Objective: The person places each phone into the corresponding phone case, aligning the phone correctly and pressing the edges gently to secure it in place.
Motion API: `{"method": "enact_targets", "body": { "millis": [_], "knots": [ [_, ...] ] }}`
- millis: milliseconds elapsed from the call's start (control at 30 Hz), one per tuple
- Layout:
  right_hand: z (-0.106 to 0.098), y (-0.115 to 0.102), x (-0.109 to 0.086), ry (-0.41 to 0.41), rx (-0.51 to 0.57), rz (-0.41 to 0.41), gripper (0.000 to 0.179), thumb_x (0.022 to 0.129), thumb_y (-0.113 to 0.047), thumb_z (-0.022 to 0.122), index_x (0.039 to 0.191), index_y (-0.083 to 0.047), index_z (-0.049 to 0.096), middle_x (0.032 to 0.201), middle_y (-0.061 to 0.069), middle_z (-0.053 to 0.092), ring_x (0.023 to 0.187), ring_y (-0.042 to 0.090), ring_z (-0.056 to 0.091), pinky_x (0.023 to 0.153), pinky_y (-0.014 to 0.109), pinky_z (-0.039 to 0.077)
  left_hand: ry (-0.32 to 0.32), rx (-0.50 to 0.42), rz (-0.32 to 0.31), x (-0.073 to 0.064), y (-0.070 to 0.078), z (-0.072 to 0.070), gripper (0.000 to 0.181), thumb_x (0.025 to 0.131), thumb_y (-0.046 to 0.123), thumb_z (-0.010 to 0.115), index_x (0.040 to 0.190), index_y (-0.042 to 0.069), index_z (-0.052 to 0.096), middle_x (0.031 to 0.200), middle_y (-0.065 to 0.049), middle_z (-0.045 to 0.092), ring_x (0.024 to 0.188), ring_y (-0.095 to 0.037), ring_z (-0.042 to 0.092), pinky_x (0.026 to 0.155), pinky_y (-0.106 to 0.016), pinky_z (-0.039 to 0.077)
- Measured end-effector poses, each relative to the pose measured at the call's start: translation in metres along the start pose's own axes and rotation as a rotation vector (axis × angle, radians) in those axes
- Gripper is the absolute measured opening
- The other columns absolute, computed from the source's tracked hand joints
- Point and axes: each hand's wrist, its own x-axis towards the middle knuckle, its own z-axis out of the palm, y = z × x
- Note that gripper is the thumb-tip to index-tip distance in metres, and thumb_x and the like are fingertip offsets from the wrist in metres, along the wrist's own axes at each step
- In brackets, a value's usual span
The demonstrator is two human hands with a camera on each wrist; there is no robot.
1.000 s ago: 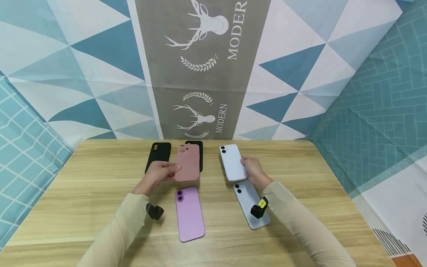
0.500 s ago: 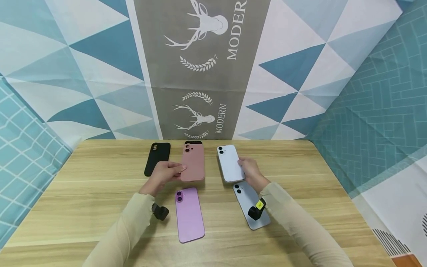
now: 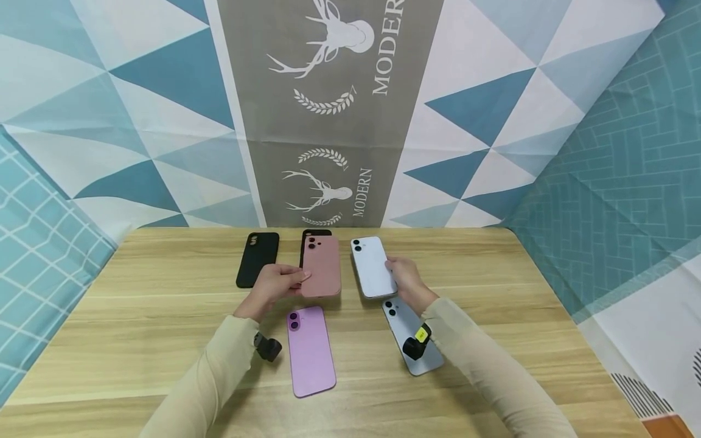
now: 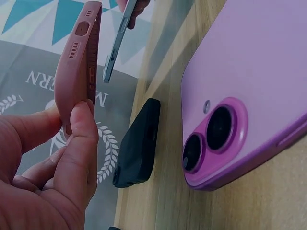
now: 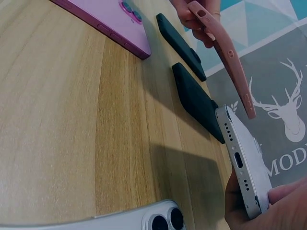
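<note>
My left hand (image 3: 272, 287) pinches a pink phone case (image 3: 322, 267) by its lower left side, thumb on the back. The left wrist view shows the hollow inside of this case (image 4: 76, 67) and its port cutouts. A white phone (image 3: 374, 269) is gripped along its right edge by my right hand (image 3: 411, 285), camera side up. Its charging port shows on the white phone's bottom edge (image 5: 238, 160) in the right wrist view. Case and phone are held above the table, side by side with a narrow gap between them.
A lilac phone (image 3: 311, 356) lies face down near the left hand. Under the right wrist lies a pale blue phone (image 3: 402, 328), partly covered by the wrist camera. Two black phone cases lie at the back: one at left (image 3: 256, 261), another (image 3: 314, 232) mostly behind the pink case.
My left hand has carried the pink case to the right, over the second black case. My right hand has brought the white phone slightly left. The gap between them has narrowed.
</note>
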Motion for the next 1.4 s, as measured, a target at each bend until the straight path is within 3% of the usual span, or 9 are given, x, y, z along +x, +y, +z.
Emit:
{"method": "enact_targets", "body": {
  "millis": [233,467,867,1400],
  "knots": [
    [0.004,0.000,-0.001,0.003,0.018,-0.002,0.042,0.098,-0.011,0.039,0.138,0.002,0.040,0.150,0.017,0.030,0.142,0.031,0.022,0.118,0.044,0.019,0.010,-0.011,-0.020,0.001,0.003,0.004,0.038,0.088,0.019,0.066,0.114,-0.007,0.061,0.093,-0.013,0.066,0.067,-0.008,0.063,0.068,-0.024,0.058],
    [0.007,-0.001,-0.002,-0.004,0.033,-0.005,0.043,0.098,-0.011,0.038,0.139,0.002,0.038,0.151,0.017,0.028,0.142,0.031,0.021,0.118,0.044,0.018,0.009,-0.018,-0.007,0.002,0.007,0.010,0.037,0.088,0.020,0.066,0.113,-0.006,0.062,0.090,-0.010,0.066,0.065,-0.008,0.062,0.073,-0.029,0.059],
    [0.007,-0.003,-0.003,-0.002,0.034,0.018,0.042,0.099,-0.013,0.038,0.139,-0.001,0.039,0.152,0.015,0.028,0.143,0.030,0.020,0.118,0.044,0.018,0.013,-0.061,0.020,0.002,0.011,0.022,0.035,0.087,0.016,0.067,0.110,-0.009,0.063,0.084,-0.009,0.066,0.061,-0.007,0.061,0.063,-0.021,0.057],
    [0.009,-0.001,-0.008,-0.031,0.073,0.014,0.043,0.098,-0.012,0.037,0.140,0.000,0.037,0.151,0.016,0.029,0.142,0.031,0.022,0.118,0.044,0.019,0.014,-0.091,0.032,-0.001,0.011,0.032,0.032,0.087,0.016,0.067,0.107,-0.009,0.064,0.081,-0.007,0.066,0.060,-0.007,0.061,0.064,-0.023,0.057]
  ]
}}
